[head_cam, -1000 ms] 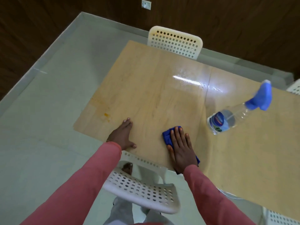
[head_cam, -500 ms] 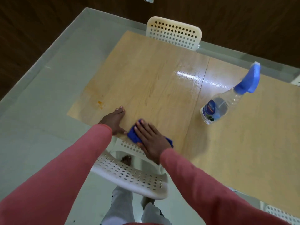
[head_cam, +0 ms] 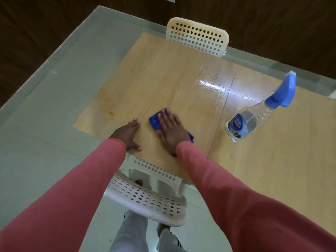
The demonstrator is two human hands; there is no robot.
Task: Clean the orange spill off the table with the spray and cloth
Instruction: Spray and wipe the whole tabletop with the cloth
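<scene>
A small orange spill [head_cam: 111, 114] marks the wooden table [head_cam: 163, 73] near its left front corner. My right hand [head_cam: 171, 129] lies flat on a blue cloth [head_cam: 155, 122], pressing it to the tabletop right of the spill. Only the cloth's left end and a corner by my wrist show. My left hand [head_cam: 128, 134] rests palm down on the table's front edge, between spill and cloth, holding nothing. A clear spray bottle [head_cam: 254, 117] with a blue trigger head stands upright to the right, untouched.
One white perforated chair [head_cam: 198, 36] is tucked in at the table's far side. Another white chair [head_cam: 145, 195] stands between me and the front edge. Pale floor tiles lie to the left, a dark wall behind. A wet sheen [head_cam: 212, 86] shows mid-table.
My right hand slid the cloth left toward my left hand, then pushed it forward onto the table. My left hand stayed planted at the edge. The camera view shifted.
</scene>
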